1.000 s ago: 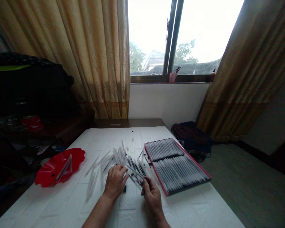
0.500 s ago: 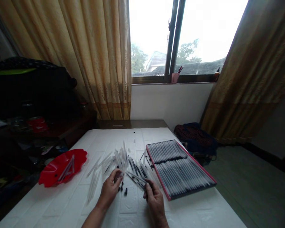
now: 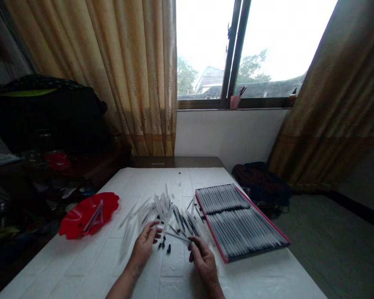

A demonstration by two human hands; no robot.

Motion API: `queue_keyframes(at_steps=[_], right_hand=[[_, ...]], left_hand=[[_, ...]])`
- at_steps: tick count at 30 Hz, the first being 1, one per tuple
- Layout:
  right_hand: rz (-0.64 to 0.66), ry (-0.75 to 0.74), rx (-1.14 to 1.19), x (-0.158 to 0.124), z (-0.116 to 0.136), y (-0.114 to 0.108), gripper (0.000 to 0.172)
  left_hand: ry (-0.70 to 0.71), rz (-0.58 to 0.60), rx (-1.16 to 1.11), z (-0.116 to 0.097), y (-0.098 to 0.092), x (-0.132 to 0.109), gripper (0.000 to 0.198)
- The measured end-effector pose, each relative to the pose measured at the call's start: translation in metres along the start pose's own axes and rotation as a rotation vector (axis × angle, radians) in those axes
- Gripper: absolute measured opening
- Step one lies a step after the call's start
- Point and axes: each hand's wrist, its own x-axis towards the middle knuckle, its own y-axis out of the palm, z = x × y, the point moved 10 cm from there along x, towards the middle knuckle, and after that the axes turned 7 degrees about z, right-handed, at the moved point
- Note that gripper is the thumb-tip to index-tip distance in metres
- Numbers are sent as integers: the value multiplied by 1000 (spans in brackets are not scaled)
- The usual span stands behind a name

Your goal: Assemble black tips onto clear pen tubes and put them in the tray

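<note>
In my right hand (image 3: 202,255), closed between thumb and fingers, is a slim pen (image 3: 178,237) with a clear barrel, its far end pointing toward my left hand. My left hand (image 3: 146,241) has its thumb and forefinger pinched together; whatever is between them is too small to make out. Small black caps (image 3: 169,249) lie on the table between the hands. Just beyond them is a loose pile of clear pen barrels (image 3: 162,207), with dark, thin pen pieces (image 3: 185,221) on its right. Two rows of pens (image 3: 246,232) fill a red-edged tray (image 3: 262,214) to the right.
A red scalloped plate (image 3: 77,211) with a few clear barrels stands at the table's left. The white table (image 3: 90,265) reaches to a window wall. Dark clothing (image 3: 258,182) is heaped beyond its right edge, and a cluttered dark cabinet (image 3: 102,166) stands at left.
The view has shifted slightly, moving things right in the picture. My left hand has drawn a little away from the pen's far end. My right hand still holds the pen.
</note>
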Motion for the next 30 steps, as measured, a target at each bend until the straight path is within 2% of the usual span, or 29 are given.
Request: queue_keyframes(at_steps=[4,7,20,25,30], right_hand=[[45,6,27,-1,-2,5,38],[43,11,23,-2,-3,5,37],[37,1,-27,-3,2,6,43],[38,-9,-18,-3,1,6,44],[39,-5,-20,-2,0,7,44]], left_hand=[[-142,-29,-360,14,6,-4,45],[-161,-26,-478,14,11,-7,42],[-142,13,-424,21,22,-11,41],[-140,21,-447,18,21,-14,43],[-146,6,-447,16,14,-16,37]])
